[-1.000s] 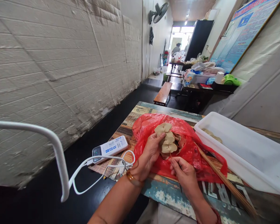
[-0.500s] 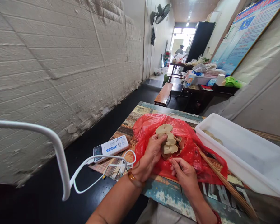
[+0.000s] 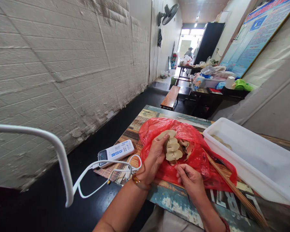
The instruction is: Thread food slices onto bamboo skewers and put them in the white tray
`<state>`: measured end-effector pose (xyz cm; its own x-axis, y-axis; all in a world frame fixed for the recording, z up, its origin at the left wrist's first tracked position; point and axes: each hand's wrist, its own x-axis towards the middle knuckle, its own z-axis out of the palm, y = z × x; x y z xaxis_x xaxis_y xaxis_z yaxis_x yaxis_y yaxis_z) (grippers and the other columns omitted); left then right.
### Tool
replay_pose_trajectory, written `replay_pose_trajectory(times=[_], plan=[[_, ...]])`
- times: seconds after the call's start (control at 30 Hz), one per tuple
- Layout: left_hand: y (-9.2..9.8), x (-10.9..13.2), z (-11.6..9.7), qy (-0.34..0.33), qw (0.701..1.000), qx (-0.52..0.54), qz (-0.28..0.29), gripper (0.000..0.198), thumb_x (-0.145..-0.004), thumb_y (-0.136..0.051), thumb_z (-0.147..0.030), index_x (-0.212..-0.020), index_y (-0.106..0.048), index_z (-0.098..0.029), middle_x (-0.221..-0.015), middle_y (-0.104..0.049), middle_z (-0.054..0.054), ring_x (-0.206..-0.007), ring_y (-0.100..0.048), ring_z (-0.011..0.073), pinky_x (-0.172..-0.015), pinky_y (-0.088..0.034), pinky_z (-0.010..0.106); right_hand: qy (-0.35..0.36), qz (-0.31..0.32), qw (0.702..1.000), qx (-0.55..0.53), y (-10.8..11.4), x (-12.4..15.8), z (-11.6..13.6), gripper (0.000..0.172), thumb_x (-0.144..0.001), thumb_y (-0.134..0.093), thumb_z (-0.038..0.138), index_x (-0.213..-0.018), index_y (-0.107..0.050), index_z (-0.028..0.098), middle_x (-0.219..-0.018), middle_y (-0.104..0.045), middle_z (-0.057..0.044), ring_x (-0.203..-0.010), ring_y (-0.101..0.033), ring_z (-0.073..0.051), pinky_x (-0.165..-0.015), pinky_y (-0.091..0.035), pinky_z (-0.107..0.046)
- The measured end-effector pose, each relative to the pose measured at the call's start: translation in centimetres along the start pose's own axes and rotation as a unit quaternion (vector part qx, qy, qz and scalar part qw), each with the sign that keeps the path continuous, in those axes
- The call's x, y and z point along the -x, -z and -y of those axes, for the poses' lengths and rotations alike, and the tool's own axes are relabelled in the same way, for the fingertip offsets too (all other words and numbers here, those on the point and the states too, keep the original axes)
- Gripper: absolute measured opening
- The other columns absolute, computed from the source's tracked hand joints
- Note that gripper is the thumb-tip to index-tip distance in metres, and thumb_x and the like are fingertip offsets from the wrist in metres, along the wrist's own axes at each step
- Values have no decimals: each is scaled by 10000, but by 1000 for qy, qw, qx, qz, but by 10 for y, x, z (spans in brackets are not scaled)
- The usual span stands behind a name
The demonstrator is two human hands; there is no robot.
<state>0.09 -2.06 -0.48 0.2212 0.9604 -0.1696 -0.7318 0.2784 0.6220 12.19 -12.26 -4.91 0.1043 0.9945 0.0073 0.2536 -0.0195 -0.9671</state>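
Several pale, flat round slices sit in an overlapping row on a thin stick, above an open red plastic bag. My left hand grips the upper slices, thumb on top. My right hand is closed on the thin stick just below the lowest slice. More pale pieces show inside the bag's mouth. A bundle of thin wooden sticks lies on the bag's right side and the table, to the right of my right hand.
A white plastic tub with a few slices stands at the right. A white power bank with a looped cable lies on the table's left edge. Farther back are a bench, a cluttered table and a person.
My left thumb has moved up and left on the slices, leaving more of the row showing. The slices have tilted slightly. My right hand is almost unmoved.
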Motion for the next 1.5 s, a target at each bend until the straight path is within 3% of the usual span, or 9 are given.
replay_pose_trajectory(times=[0.33,0.6,0.87,1.1,1.5], plan=[[-2,3,3,-38,999,-35,-12,292,-638,-749,-346,-780,-622,-125,-681,-645,40,-542,-571,126,-544,-461,257,5,3,1000,8,-1,0,-6,357,-859,-503,502,-758,-593,172,-609,-540,14,-493,-522,-120,-491,-371,-225],[-5,6,5,-34,999,-41,0,304,-621,-755,-332,-793,-637,-112,-706,-659,47,-580,-591,142,-574,-471,263,0,-2,1000,-2,-1,-1,-4,360,-847,-517,509,-760,-602,170,-603,-539,17,-492,-517,-119,-488,-366,-223],[1,2,3,-64,996,-64,7,294,-678,-716,-370,-783,-630,-109,-679,-638,49,-560,-566,127,-552,-449,249,-10,11,999,-32,0,0,-6,346,-840,-534,504,-758,-595,173,-606,-540,19,-488,-501,-111,-475,-353,-214],[7,-5,4,-105,991,-80,-20,242,-668,-712,-337,-740,-600,-136,-663,-594,4,-545,-532,101,-528,-411,230,-5,17,1000,-26,-1,0,-5,346,-847,-528,498,-718,-573,180,-586,-533,21,-481,-501,-112,-474,-351,-216],[4,-3,2,-123,987,-91,-56,304,-641,-728,-296,-904,-644,-171,-785,-643,10,-643,-583,114,-598,-452,232,-7,17,999,-30,-1,-1,-13,331,-847,-536,485,-755,-596,172,-594,-543,16,-478,-487,-109,-478,-352,-222]])
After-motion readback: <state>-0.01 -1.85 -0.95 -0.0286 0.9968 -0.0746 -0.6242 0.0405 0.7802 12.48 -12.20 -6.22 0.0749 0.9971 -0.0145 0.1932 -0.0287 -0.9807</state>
